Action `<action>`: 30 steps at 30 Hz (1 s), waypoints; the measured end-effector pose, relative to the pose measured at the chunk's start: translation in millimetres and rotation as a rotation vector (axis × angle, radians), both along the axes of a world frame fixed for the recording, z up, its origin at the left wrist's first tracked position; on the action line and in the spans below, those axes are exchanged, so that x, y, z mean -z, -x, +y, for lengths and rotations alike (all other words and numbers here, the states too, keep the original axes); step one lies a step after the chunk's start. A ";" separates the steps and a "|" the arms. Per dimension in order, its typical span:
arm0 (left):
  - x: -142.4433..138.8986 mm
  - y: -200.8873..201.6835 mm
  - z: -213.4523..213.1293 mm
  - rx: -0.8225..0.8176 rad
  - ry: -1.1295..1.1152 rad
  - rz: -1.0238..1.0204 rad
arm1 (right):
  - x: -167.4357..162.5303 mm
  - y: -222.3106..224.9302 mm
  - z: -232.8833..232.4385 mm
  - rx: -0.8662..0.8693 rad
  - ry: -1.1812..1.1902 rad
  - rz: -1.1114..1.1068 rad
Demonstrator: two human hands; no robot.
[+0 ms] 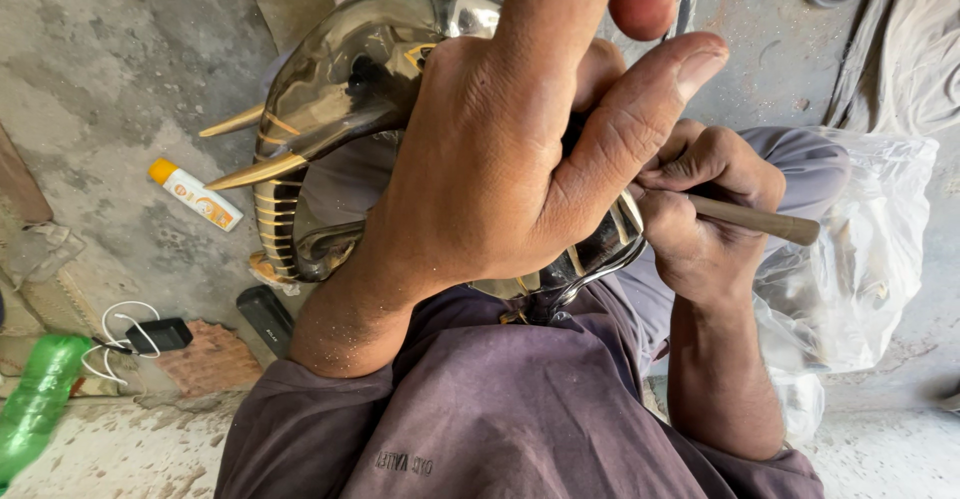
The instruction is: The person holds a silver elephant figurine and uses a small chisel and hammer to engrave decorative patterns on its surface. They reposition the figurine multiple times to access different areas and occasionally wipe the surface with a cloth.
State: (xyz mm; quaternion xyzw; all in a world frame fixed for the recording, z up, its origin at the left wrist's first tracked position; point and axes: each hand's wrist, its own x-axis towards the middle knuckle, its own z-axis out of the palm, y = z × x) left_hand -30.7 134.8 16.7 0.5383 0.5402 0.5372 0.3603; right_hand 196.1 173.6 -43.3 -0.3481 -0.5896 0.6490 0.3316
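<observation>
Brass-coloured and dark, the elephant head figure fills the middle of my view, resting over my lap, its trunk and two gold tusks pointing left. My left hand wraps over its top, fingers curled around the metal and the thumb stretched out to the right. My right hand sits just beside it, fist pressed together around a brown tool handle whose working end is hidden behind the figure. Right of that lies a clear plastic bag. On the concrete floor to the left are a green bottle and a small white tube.
</observation>
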 end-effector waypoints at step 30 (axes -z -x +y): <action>-9.4 -0.5 -3.4 0.003 0.048 -0.025 | -7.7 -1.1 28.7 -0.303 -0.213 -0.003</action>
